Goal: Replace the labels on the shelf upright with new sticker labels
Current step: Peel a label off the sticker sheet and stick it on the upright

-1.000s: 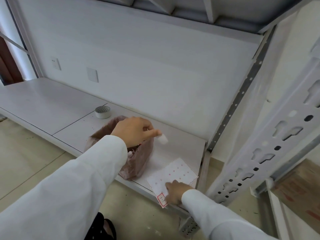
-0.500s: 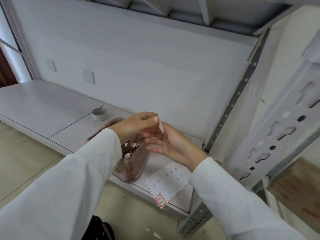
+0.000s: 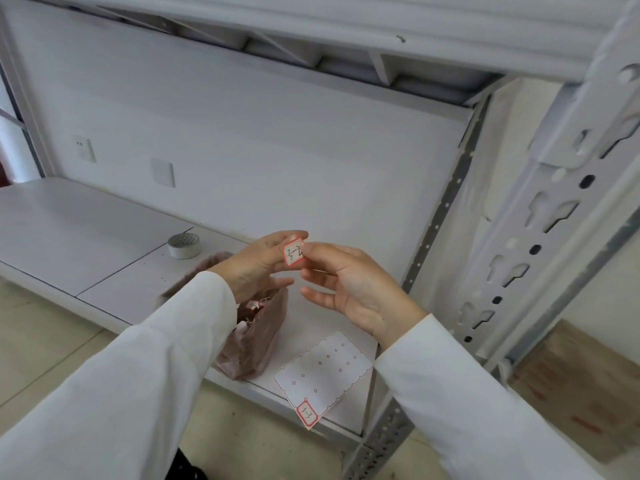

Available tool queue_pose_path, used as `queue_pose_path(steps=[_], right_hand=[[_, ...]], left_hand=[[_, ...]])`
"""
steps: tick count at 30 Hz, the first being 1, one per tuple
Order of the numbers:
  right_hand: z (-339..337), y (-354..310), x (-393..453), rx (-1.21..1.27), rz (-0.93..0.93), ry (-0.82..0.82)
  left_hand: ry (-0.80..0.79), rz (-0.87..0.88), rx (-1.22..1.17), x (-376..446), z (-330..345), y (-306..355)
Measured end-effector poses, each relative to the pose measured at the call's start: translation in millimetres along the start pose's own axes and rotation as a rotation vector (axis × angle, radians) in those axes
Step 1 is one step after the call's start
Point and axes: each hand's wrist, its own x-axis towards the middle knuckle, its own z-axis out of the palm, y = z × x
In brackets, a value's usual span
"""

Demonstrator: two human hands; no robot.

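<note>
A small white sticker label (image 3: 293, 251) with a red border and handwritten marks is pinched between my left hand (image 3: 258, 265) and my right hand (image 3: 349, 285), held above the shelf. Both hands' fingertips touch it. Below them, a white backing sheet (image 3: 325, 370) lies at the shelf's front corner, with one red-bordered label (image 3: 307, 415) still stuck at its near end. The perforated grey shelf upright (image 3: 540, 237) stands at the right, apart from my hands.
A pink plastic bag (image 3: 258, 344) holding discarded label scraps sits on the white shelf board (image 3: 86, 237) under my left wrist. A roll of tape (image 3: 184, 245) stands further back. Another shelf board hangs overhead. A cardboard box (image 3: 575, 386) is at the lower right.
My right hand left the backing sheet and rose to meet my left hand. Both hands lifted the label, which now faces me with its writing visible.
</note>
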Motion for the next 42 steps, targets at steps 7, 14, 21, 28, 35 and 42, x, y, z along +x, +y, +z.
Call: queue_pose_path(steps=[7, 14, 21, 28, 35, 42], right_hand=[[-1.8, -15.2, -22.4, 0.090, -0.055, 0.021], [-20.4, -63.9, -90.2, -0.115, -0.254, 0.053], [-40.7, -132.3, -172.1, -0.143, -0.777, 0.150], [-72.9, -155.6, -194.4, -0.267, -0.894, 0.294], [-79.5, -167.3, -187.9, -0.325, -0.839, 0.276], [-80.5, -169.4, -181.9, -0.255, -0.756, 0.305]], left_hand=[[0.184, 0.082, 0.010, -5.6, 4.0, 10.3], [0.319, 0.285, -0.081, -32.0, 55.8, 47.4], [0.239, 0.703, -0.096, -80.0, 126.6, 131.8], [0.324, 1.060, 0.110, -95.5, 172.8, 229.9], [0.152, 0.869, 0.330, -50.2, 184.6, 249.1], [-0.012, 0.709, 0.423, -47.1, 183.5, 259.4]])
